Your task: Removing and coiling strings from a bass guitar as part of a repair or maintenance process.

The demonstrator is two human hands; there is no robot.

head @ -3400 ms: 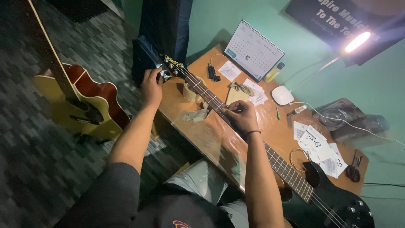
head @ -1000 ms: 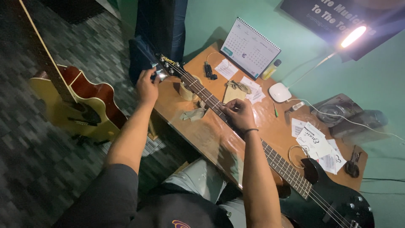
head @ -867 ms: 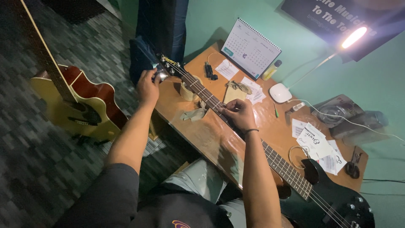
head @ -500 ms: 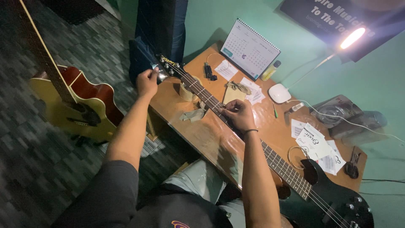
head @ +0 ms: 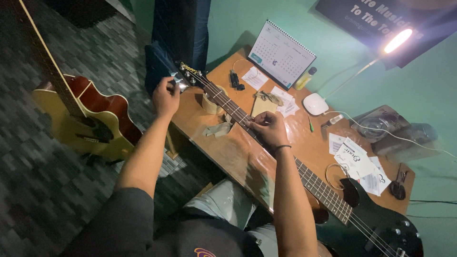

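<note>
Head view shows a black bass guitar (head: 381, 228) lying across the wooden table (head: 228, 152). Its long neck (head: 238, 114) runs from the lower right of the frame up to the upper left. At the far top end, the left hand (head: 165, 97) pinches a tuning peg (head: 182, 84). Near the middle of the neck, the right hand (head: 269, 128) is closed, fingertips pressing the strings. A yellow guitar (head: 81, 119) stands at the left.

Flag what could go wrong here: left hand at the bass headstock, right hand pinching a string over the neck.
1. The left hand works at the headstock while the right hand keeps its grip on a string; overtightening might snap it toward the fingers.
2. The neck seems propped on a small roll, so the bass could shift.
</note>
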